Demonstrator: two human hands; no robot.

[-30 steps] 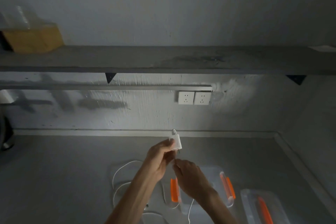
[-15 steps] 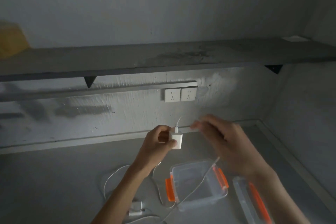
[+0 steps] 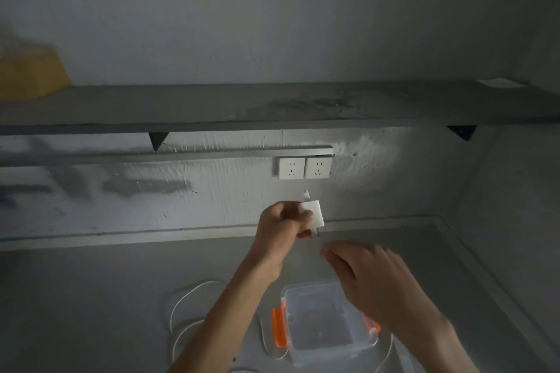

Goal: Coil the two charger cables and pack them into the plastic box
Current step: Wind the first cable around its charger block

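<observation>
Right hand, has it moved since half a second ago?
Yes. The right hand has dropped away from the wall sockets toward the plastic box, now lower than the charger.

The shelf (image 3: pixel 272 106) overhangs the counter's (image 3: pixel 75 297) back edge and caps the headroom. The counter is bare toward its left. Near the front edge sit the open plastic box (image 3: pixel 321 321) and, just left of it, cable loops (image 3: pixel 188 290). Above them are the left hand (image 3: pixel 281 233), gripping a charger adapter (image 3: pixel 313 213), and the right hand (image 3: pixel 372 278). A side wall (image 3: pixel 515 221) closes the right edge.

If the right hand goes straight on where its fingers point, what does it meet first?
Likely the charger, at its prongs, held by the left hand; the right hand points up at it. Depth is unclear.
</observation>
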